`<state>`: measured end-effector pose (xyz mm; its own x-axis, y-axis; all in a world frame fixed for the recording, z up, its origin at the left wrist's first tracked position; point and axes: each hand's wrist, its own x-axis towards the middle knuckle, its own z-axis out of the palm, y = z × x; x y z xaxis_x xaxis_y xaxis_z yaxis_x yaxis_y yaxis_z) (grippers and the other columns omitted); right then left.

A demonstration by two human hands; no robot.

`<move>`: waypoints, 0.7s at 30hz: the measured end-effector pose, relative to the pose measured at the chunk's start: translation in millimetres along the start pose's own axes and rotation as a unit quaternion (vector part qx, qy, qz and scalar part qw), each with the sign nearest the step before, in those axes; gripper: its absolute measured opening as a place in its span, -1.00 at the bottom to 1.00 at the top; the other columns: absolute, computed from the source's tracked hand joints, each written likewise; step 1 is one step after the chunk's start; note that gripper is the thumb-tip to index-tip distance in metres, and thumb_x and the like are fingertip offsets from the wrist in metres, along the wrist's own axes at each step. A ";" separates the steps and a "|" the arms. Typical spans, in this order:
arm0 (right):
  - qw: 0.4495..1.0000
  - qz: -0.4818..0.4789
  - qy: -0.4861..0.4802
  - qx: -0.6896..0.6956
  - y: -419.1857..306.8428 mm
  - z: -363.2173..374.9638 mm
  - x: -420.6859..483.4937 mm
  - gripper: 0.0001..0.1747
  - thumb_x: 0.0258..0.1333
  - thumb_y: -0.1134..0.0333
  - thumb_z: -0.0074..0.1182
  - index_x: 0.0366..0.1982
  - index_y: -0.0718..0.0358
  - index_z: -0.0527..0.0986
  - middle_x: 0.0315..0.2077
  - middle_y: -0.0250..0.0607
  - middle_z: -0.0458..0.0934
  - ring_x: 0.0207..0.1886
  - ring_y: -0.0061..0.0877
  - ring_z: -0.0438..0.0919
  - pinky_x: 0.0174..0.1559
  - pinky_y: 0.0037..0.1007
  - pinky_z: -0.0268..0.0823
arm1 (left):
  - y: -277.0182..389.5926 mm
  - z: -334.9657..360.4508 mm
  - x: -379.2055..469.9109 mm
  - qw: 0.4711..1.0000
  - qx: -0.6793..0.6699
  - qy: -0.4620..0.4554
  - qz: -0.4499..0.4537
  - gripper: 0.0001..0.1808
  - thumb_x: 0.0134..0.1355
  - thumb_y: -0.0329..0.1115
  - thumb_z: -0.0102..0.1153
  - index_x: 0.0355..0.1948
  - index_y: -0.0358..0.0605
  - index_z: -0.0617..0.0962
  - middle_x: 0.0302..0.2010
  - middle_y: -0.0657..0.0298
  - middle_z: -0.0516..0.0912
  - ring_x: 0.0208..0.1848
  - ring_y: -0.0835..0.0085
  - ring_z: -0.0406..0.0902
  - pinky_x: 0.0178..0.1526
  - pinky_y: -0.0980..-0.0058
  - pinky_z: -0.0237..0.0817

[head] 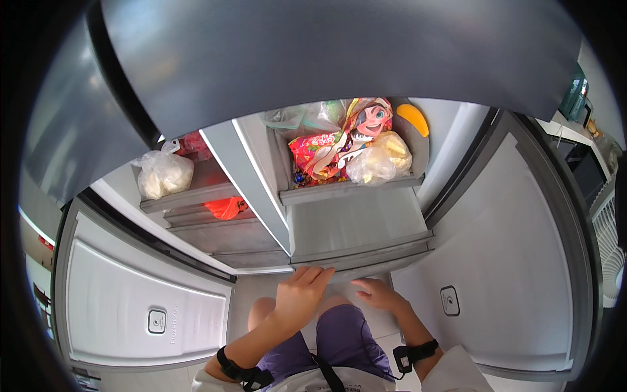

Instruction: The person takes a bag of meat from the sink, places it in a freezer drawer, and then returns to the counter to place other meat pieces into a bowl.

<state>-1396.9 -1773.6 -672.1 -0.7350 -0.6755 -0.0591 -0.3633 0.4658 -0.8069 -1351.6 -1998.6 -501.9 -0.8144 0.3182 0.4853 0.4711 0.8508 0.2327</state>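
My left hand [301, 297] is at the front edge of the lowest freezer drawer [362, 262] on the right side. Its fingers are bent, and I cannot tell whether they grip the edge. Just below that same drawer front, my right hand [379, 295] has its fingers apart and holds nothing. Above sits a grey drawer front with a pale flat top [357, 215]. The upper drawer holds a colourful printed candy bag [318, 152], clear plastic bags of pale food [377, 159] and a yellow curved object [413, 120].
Two freezer doors stand swung out, the left door [132, 299] and the right door [509, 255]. In the left compartment are a white plastic bag [164, 174] and a red bag [226, 208]. The dark upper refrigerator door [333, 54] overhangs. A white fan [607, 250] stands far right.
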 end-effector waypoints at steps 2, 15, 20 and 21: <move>1.000 0.005 -0.014 0.000 -1.3 -5.8 4.1 -0.61 0.09 0.36 0.01 0.00 0.25 0.38 -0.06 0.00 0.47 -0.04 -0.19 0.47 -0.01 -0.33 0.30 | -0.4 -1.7 1.6 0.999 -0.022 -0.018 -0.025 -0.73 -0.10 -0.50 0.13 -0.29 -0.04 0.59 -0.44 0.37 0.56 -0.36 0.44 0.54 -0.46 0.51 0.39; 0.979 -0.093 0.164 0.076 -102.7 -84.5 37.4 -0.69 0.05 0.48 0.01 -0.10 0.24 0.45 -0.22 -0.05 0.54 -0.18 -0.19 0.53 -0.15 -0.32 0.37 | -50.1 30.8 68.7 0.993 0.008 0.082 -0.083 -0.84 0.01 -0.49 0.12 -0.34 -0.10 0.62 -0.42 0.20 0.62 -0.37 0.25 0.55 -0.39 0.38 0.38; 0.902 -0.205 0.374 -0.058 -166.6 -151.2 47.8 -0.65 -0.06 0.54 0.08 -0.14 0.26 0.47 -0.19 -0.08 0.51 -0.11 -0.19 0.49 -0.08 -0.31 0.33 | -31.1 9.9 93.0 0.988 -0.036 0.122 -0.082 -0.89 0.00 -0.51 0.16 -0.39 -0.18 0.60 -0.42 0.20 0.61 -0.36 0.22 0.55 -0.38 0.40 0.38; 0.865 -0.236 0.423 -0.132 -170.7 -165.1 55.6 -0.60 -0.11 0.54 0.11 -0.12 0.26 0.46 -0.14 -0.08 0.48 -0.04 -0.16 0.45 -0.03 -0.30 0.30 | -25.1 3.8 101.9 0.989 -0.039 0.121 -0.082 -0.89 0.00 -0.51 0.16 -0.39 -0.18 0.60 -0.42 0.20 0.61 -0.36 0.22 0.55 -0.38 0.40 0.38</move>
<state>-1470.3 -1796.3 -440.6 -0.5846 -0.2186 0.7813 -0.7730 0.4425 -0.4545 -1447.7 -1985.9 -461.4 -0.7817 0.0613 0.6206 0.3716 0.8450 0.3846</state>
